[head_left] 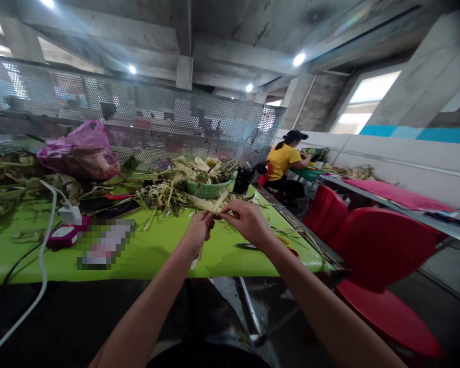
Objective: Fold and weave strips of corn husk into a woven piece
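Note:
My left hand [198,233] is closed round a pale dried husk strip [219,202]. One end of the strip sticks up past the fingers and a tail hangs below the palm. Fingertips of my right hand [248,219] pinch at the same spot, thumb and forefinger meeting close to the left fingers; exactly what they grip there is hard to make out. Under the right wrist lies a pair of scissors [248,246] with red and yellow on the handles, partly covered by the forearm. Just beyond the hands, dried husks [201,167] fill a green basket [205,191].
A green-covered table [153,260] carries a phone [118,209], a white charger [69,215] with a cable, a purple plastic bag [78,151] and heaped dry leaves. Red chairs [387,248] stand at right. Another person [284,162] in yellow sits farther back.

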Demonstrator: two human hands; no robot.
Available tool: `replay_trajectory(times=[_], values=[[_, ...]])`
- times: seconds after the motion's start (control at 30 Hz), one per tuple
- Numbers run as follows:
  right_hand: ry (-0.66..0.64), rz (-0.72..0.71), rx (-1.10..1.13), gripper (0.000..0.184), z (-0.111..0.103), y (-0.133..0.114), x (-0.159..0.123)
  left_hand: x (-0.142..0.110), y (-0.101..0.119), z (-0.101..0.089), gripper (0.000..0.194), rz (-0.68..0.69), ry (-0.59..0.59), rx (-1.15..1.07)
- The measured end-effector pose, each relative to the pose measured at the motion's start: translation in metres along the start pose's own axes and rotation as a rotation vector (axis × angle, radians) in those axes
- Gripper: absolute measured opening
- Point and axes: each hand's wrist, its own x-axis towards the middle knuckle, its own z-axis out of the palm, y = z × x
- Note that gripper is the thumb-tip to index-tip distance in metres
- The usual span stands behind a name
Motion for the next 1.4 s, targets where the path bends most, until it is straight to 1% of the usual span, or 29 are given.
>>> replay_trajectory(times=[0.1,0.2,0.3,0.4,0.47,0.57,0.63,0.67,0.7,0.77,0.83,0.9,0.97,1.03,1.1,1.13,1.2,1.3,1.4], values=[[0.007,-0.002,-0.006,0.012,0.0,0.0,0.0,0.003,-0.004,-0.004,0.03,0.082,0.013,0.211],[-0.008,-0.021,0.011,0.01,-0.003,0.003,-0.001,0.006,-0.005,-0.011,0.029,0.169,0.043,0.338],[-0.068,-0.05,0.034,0.009,-0.01,0.003,-0.003,0.005,-0.005,-0.018,0.027,0.263,0.051,0.457],[-0.151,-0.09,0.045,0.01,-0.02,-0.001,-0.005,0.0,-0.005,-0.021,0.024,0.325,0.011,0.551],[-0.198,-0.112,0.069,0.011,-0.027,-0.002,-0.004,-0.005,-0.004,-0.019,0.022,0.339,-0.057,0.593],[-0.258,-0.093,0.187,0.012,-0.031,0.004,-0.002,-0.013,0.001,-0.015,0.019,0.325,-0.244,0.615],[-0.302,-0.012,0.347,0.014,-0.028,0.013,-0.003,-0.019,0.007,-0.012,0.025,0.288,-0.454,0.562],[-0.318,0.045,0.44,0.017,-0.024,0.018,-0.004,-0.021,0.009,-0.011,0.025,0.292,-0.509,0.498],[-0.329,0.101,0.526,0.02,-0.019,0.022,-0.006,-0.023,0.011,-0.01,0.025,0.265,-0.532,0.428],[-0.257,0.195,0.64,0.024,-0.009,0.028,-0.012,-0.026,0.013,-0.01,0.026,0.155,-0.501,0.259],[-0.191,0.247,0.699,0.025,0.002,0.029,-0.018,-0.026,0.011,-0.01,0.023,0.038,-0.424,0.087],[-0.143,0.262,0.697,0.024,0.01,0.026,-0.024,-0.024,0.008,-0.011,0.016,-0.018,-0.354,-0.036],[-0.101,0.235,0.603,0.022,0.014,0.02,-0.029,-0.019,0.003,-0.011,0.013,-0.032,-0.3,-0.045],[-0.068,0.158,0.443,0.018,0.015,0.012,-0.031,-0.014,-0.001,-0.011,0.015,0.007,-0.219,0.131],[-0.038,0.064,0.273,0.015,0.014,0.004,-0.033,-0.008,-0.005,-0.01,0.019,0.088,-0.114,0.383],[-0.032,0.027,0.199,0.015,0.014,0.0,-0.034,-0.006,-0.006,-0.01,0.019,0.128,-0.066,0.472],[-0.036,-0.023,0.076,0.014,0.013,-0.006,-0.036,-0.004,-0.009,-0.009,0.019,0.185,0.005,0.576],[-0.067,-0.085,-0.032,0.015,0.012,-0.012,-0.037,-0.008,-0.01,-0.007,0.019,0.248,0.061,0.694],[-0.108,-0.146,-0.064,0.016,0.007,-0.01,-0.034,-0.016,-0.009,-0.008,0.022,0.35,0.049,0.978]])
